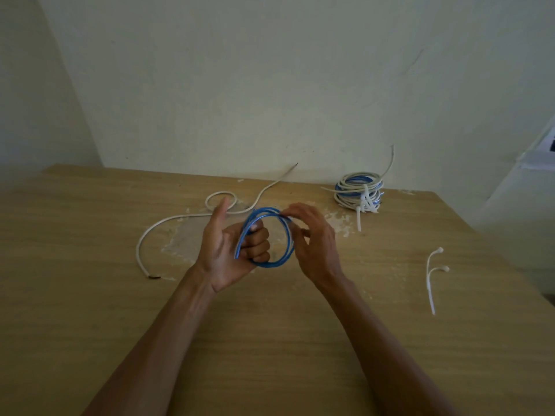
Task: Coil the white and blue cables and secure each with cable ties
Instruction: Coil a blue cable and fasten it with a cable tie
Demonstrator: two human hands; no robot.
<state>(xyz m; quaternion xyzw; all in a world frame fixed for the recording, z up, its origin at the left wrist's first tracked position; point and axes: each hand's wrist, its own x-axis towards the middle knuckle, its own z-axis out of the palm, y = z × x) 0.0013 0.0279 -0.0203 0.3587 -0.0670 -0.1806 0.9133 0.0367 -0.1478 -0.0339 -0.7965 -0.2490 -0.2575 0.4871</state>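
Note:
A blue cable (286,255) is wound into a small coil held above the middle of the wooden table (270,340). My left hand (231,250) grips the coil's left side, fingers curled through the loop and thumb pointing up. My right hand (312,238) pinches the coil's upper right edge with its fingertips. A loose white cable (168,225) lies uncoiled on the table behind my left hand, with a small loop at its far end. Two white cable ties (431,276) lie on the table to the right.
A stack of coiled white and blue cables (359,190), bound with white ties, sits at the table's back right near the wall. Pale scuffed patches mark the tabletop around my hands. A white object stands off the table's right edge.

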